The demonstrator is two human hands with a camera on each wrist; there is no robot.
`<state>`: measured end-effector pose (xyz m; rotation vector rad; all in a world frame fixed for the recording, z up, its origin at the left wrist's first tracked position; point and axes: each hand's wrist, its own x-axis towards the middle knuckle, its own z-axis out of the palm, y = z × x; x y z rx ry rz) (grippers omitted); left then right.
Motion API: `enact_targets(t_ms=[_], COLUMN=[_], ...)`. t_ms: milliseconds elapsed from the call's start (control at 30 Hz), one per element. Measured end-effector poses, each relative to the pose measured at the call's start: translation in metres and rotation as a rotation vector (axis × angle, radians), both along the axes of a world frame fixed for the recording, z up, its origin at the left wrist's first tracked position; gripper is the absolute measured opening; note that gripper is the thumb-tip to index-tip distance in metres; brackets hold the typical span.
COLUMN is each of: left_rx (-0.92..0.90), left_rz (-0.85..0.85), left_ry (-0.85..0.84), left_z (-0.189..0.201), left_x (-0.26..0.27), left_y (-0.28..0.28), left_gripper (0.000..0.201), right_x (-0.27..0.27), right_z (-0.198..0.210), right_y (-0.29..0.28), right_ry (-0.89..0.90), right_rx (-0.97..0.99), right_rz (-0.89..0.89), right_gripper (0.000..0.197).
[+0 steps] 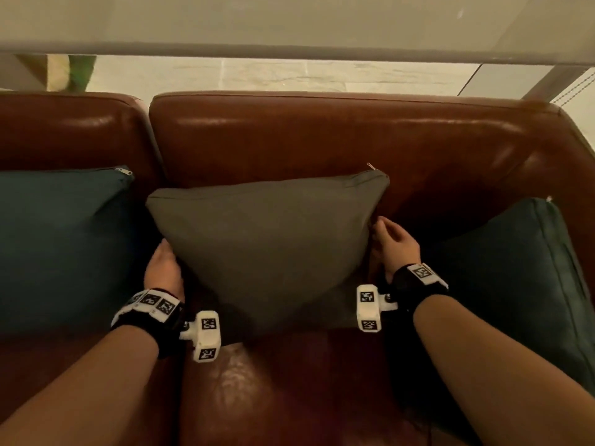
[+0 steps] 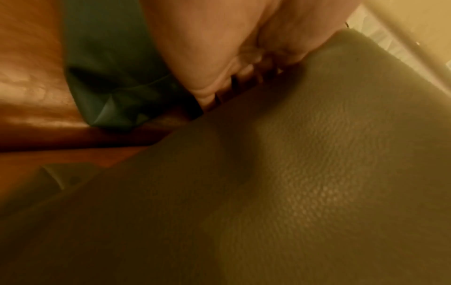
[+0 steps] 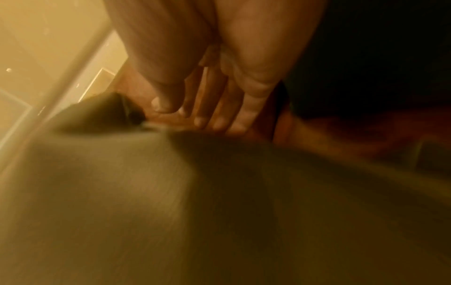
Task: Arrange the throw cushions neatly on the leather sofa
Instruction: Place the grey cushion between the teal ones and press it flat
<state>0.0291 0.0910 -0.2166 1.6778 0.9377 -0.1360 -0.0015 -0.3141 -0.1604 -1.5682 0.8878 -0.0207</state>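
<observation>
An olive cushion (image 1: 267, 246) leans upright against the backrest of the brown leather sofa (image 1: 322, 136), its zip edge on top. My left hand (image 1: 164, 268) lies along the cushion's left side with its fingers pointing toward the backrest. In the left wrist view, the left hand (image 2: 231, 57) touches the olive cushion (image 2: 292, 173) at its edge. My right hand (image 1: 391, 243) is at the cushion's right edge. The right wrist view shows that right hand (image 3: 207, 106) with fingers extended and nothing held, just past the olive cushion (image 3: 122, 192).
A teal cushion (image 1: 61, 239) leans on the left seat, close beside my left wrist. Another teal cushion (image 1: 521, 284) sits tilted against the right armrest (image 1: 573, 162). Behind the sofa run a pale rail (image 1: 289, 49) and a tiled floor.
</observation>
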Motion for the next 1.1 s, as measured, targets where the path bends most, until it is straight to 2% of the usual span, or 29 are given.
enact_targets(t_ms=[33, 100, 200, 233, 333, 433, 533, 633, 733, 800, 867, 933, 1000, 1100], left_rx=[-0.029, -0.07, -0.09, -0.117, -0.13, -0.1, -0.034, -0.042, -0.052, -0.098, -0.094, -0.07, -0.076, -0.069], left_rz=[0.0, 0.052, 0.114, 0.122, 0.131, 0.115, -0.026, -0.135, -0.039, 0.047, 0.06, 0.025, -0.022, -0.25], left_ry=[-0.014, -0.038, -0.065, -0.078, -0.109, -0.095, -0.069, -0.043, -0.048, -0.039, -0.07, -0.096, -0.072, 0.084], left_z=[-0.011, 0.015, 0.04, 0.044, 0.051, 0.054, 0.043, 0.037, 0.035, 0.036, 0.033, 0.025, 0.011, -0.023], left_x=[0.0, -0.001, 0.011, 0.016, 0.027, 0.026, 0.013, -0.004, -0.002, 0.005, 0.006, -0.001, -0.019, -0.055], left_y=[0.007, -0.003, -0.015, -0.017, -0.025, -0.026, -0.019, -0.021, -0.018, -0.014, -0.01, -0.009, -0.008, -0.003], left_gripper=[0.064, 0.032, 0.005, 0.005, 0.019, 0.024, 0.029, 0.039, 0.038, 0.036, 0.033, 0.028, 0.028, 0.043], right_x=[0.004, 0.01, 0.01, 0.007, 0.0, -0.003, -0.012, -0.025, -0.015, -0.003, 0.002, -0.007, -0.029, -0.064], right_z=[0.002, 0.006, 0.014, 0.017, 0.016, 0.013, 0.007, -0.009, -0.005, 0.002, 0.005, 0.003, -0.019, -0.054], right_y=[0.01, 0.017, 0.004, -0.002, -0.011, -0.005, 0.005, 0.01, 0.012, 0.006, 0.001, 0.003, 0.0, 0.003], right_ry=[-0.001, 0.045, 0.151, 0.172, 0.201, 0.168, 0.132, 0.131, 0.158, 0.14, 0.128, 0.159, 0.201, 0.252], right_rx=[-0.022, -0.096, -0.08, -0.063, -0.073, -0.108, -0.031, 0.04, -0.134, -0.169, -0.179, -0.145, -0.05, 0.075], right_rz=[0.014, 0.004, -0.123, -0.164, -0.2, -0.128, -0.057, -0.057, -0.079, -0.116, -0.092, -0.041, -0.003, 0.042], right_gripper=[0.032, 0.038, 0.038, 0.037, 0.036, 0.041, 0.049, 0.049, 0.044, 0.044, 0.043, 0.04, 0.034, 0.027])
